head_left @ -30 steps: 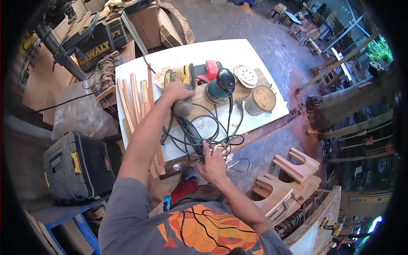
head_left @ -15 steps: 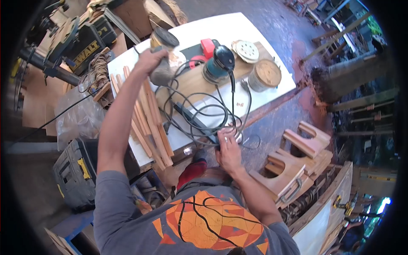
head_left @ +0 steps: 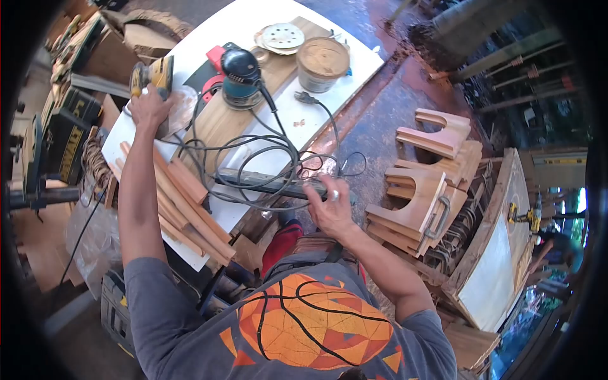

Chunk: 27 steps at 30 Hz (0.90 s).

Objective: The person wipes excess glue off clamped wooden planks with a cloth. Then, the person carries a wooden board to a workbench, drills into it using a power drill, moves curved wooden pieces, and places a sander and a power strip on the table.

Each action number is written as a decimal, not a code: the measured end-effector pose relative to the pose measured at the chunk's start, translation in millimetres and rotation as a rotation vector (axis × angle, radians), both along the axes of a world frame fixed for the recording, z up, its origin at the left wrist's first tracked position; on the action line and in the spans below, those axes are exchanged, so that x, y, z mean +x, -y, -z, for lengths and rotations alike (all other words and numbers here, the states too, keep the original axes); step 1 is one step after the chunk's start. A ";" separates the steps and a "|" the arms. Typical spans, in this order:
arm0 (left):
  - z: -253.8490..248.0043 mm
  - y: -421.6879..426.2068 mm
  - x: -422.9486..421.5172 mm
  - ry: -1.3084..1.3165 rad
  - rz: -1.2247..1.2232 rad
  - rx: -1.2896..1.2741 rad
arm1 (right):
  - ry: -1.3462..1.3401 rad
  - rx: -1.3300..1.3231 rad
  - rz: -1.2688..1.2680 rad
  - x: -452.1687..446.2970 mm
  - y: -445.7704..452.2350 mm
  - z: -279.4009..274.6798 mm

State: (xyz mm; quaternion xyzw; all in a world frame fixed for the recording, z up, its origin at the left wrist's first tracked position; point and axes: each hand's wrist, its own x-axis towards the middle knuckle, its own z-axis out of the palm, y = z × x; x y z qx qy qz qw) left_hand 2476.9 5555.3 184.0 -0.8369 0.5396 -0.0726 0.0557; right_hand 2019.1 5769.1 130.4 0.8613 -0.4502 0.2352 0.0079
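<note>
My left hand [head_left: 150, 109] is closed around the yellow and black sander [head_left: 152, 77] at the far left edge of the white tabletop [head_left: 215, 28]. My right hand [head_left: 330, 204] has its fingers apart at the near end of a long dark bar [head_left: 263, 182]. Loops of black cable [head_left: 278, 136] lie over the bar, and their plug [head_left: 306, 97] rests on the tabletop. Standing on a wooden board [head_left: 218, 130] is a teal and black sander [head_left: 241, 79]. Whether my right fingertips touch the cable cannot be made out.
Wooden strips [head_left: 183, 202] lie by my left forearm. A tub [head_left: 323, 63] and sanding discs [head_left: 282, 37] sit at the back. Cut wooden pieces [head_left: 415, 196] are stacked at the right, beside a clamp [head_left: 438, 217]. Part of another person [head_left: 560, 250] shows far right.
The view has turned and shifted. My left hand has carried the yellow sander leftward, away from the teal one, to the table's edge. The fingers of my right hand have spread near the bar's end.
</note>
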 end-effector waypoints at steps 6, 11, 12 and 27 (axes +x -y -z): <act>28.8 -5.8 19.5 -0.215 -0.043 0.029 | 0.156 0.422 0.295 -39.5 -2.5 -11.3; 57.9 -51.6 8.1 -0.155 0.148 -0.230 | 0.174 0.521 0.157 -60.6 5.2 3.1; 60.2 -64.1 0.7 -0.193 0.231 -0.285 | 0.147 0.516 0.089 -61.9 6.2 1.8; 15.1 -259.5 -245.7 -0.584 0.664 -0.400 | 0.373 0.662 0.068 -128.6 -50.5 -36.7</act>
